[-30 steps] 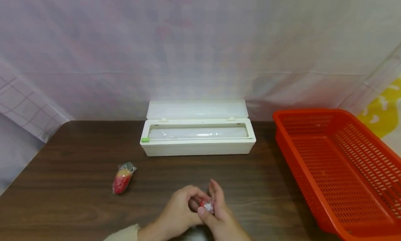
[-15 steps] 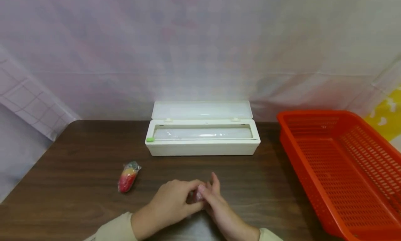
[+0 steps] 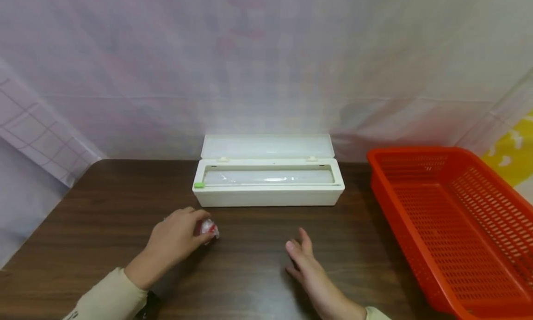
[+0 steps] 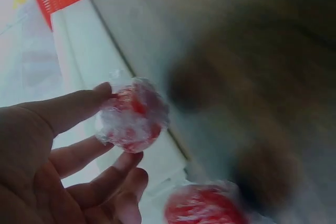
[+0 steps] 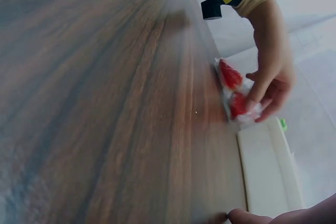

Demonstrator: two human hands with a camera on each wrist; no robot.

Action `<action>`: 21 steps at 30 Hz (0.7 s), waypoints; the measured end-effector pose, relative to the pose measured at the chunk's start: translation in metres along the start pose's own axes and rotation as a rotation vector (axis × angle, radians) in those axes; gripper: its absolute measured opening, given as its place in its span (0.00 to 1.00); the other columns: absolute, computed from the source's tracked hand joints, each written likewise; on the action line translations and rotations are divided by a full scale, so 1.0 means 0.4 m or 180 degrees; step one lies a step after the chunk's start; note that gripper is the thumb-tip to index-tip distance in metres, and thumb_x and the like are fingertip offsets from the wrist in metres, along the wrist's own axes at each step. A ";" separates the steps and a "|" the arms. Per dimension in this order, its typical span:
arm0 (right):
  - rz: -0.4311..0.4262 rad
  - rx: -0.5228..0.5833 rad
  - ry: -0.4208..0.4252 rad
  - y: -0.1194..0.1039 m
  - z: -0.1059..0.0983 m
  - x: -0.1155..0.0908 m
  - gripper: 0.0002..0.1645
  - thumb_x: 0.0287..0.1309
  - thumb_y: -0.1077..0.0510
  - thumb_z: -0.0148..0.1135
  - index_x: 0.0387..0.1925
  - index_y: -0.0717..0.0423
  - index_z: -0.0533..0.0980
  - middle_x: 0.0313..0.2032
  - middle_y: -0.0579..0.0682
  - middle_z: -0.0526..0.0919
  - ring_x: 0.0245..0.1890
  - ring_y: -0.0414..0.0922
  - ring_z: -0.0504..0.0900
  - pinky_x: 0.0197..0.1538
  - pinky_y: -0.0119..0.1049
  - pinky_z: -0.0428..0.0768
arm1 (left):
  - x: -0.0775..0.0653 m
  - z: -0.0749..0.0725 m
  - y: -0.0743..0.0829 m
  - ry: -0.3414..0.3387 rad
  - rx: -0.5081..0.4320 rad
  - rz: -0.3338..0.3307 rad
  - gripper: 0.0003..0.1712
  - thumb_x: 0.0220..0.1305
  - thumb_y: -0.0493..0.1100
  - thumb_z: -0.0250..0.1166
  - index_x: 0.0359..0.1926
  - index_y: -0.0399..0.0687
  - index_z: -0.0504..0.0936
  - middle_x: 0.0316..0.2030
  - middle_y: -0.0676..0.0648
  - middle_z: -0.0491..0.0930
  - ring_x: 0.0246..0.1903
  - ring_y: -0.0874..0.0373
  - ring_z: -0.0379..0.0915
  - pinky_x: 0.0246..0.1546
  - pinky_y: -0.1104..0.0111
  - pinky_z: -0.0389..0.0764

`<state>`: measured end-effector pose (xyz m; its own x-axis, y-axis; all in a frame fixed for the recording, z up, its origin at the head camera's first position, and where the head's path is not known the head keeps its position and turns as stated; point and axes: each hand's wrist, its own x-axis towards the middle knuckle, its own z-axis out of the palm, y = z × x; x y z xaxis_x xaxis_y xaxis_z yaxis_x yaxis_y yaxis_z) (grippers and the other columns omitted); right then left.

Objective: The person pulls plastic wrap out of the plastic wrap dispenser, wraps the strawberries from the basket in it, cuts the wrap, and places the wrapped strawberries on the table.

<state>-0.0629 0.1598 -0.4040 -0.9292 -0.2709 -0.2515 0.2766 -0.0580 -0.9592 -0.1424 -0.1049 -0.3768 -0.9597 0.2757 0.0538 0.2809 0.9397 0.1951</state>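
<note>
My left hand [image 3: 175,234] pinches a small round red thing in crumpled clear plastic wrap [image 4: 134,114] between thumb and fingertips, left of centre over the table. What the wrapped thing is cannot be made out. A longer red piece, also wrapped in clear plastic [image 5: 229,74], lies on the table by the left hand; in the head view that hand hides it. In the left wrist view the red end of this wrapped piece [image 4: 202,205] shows at the bottom. My right hand [image 3: 308,264] holds nothing, its fingers loosely spread above the table at right of centre.
A white cling film dispenser [image 3: 266,199] stands at the back of the dark wooden table [image 3: 104,195], its lid [image 3: 268,146] raised and a green slider [image 3: 199,185] at its left end. To the right is a large red plastic basket [image 3: 401,232].
Both hands were together around the small wrapped thing. They have parted: the left has carried it left, over the longer wrapped piece, while the right has let go and moved slightly right.
</note>
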 end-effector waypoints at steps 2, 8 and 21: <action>0.0024 -0.0032 -0.0002 -0.002 0.000 -0.002 0.48 0.70 0.39 0.37 0.72 0.54 0.23 0.71 0.71 0.27 0.73 0.65 0.31 0.71 0.63 0.48 | 0.001 0.005 -0.010 -0.0041 0.0030 -0.0009 0.21 0.51 0.54 0.71 0.45 0.52 0.82 0.36 0.49 0.81 0.35 0.55 0.76 0.28 0.59 0.78; -0.0001 -0.0099 -0.0005 0.002 0.002 0.002 0.49 0.70 0.41 0.39 0.71 0.56 0.24 0.71 0.73 0.29 0.73 0.66 0.33 0.70 0.63 0.51 | -0.005 0.012 -0.016 0.0065 0.0214 0.0057 0.20 0.49 0.53 0.72 0.43 0.52 0.82 0.32 0.49 0.80 0.31 0.55 0.75 0.27 0.60 0.74; -0.0109 -0.0285 0.0065 0.014 0.005 0.003 0.48 0.69 0.46 0.43 0.71 0.62 0.28 0.70 0.77 0.34 0.71 0.70 0.42 0.69 0.63 0.53 | -0.026 0.004 -0.013 0.0244 0.0357 0.0173 0.26 0.46 0.54 0.74 0.47 0.52 0.81 0.34 0.49 0.81 0.34 0.53 0.76 0.30 0.58 0.71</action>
<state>-0.0619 0.1572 -0.4095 -0.9428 -0.2506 -0.2200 0.2223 0.0196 -0.9748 -0.1340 -0.1123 -0.3801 -0.9393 0.3146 0.1367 0.3270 0.9417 0.0796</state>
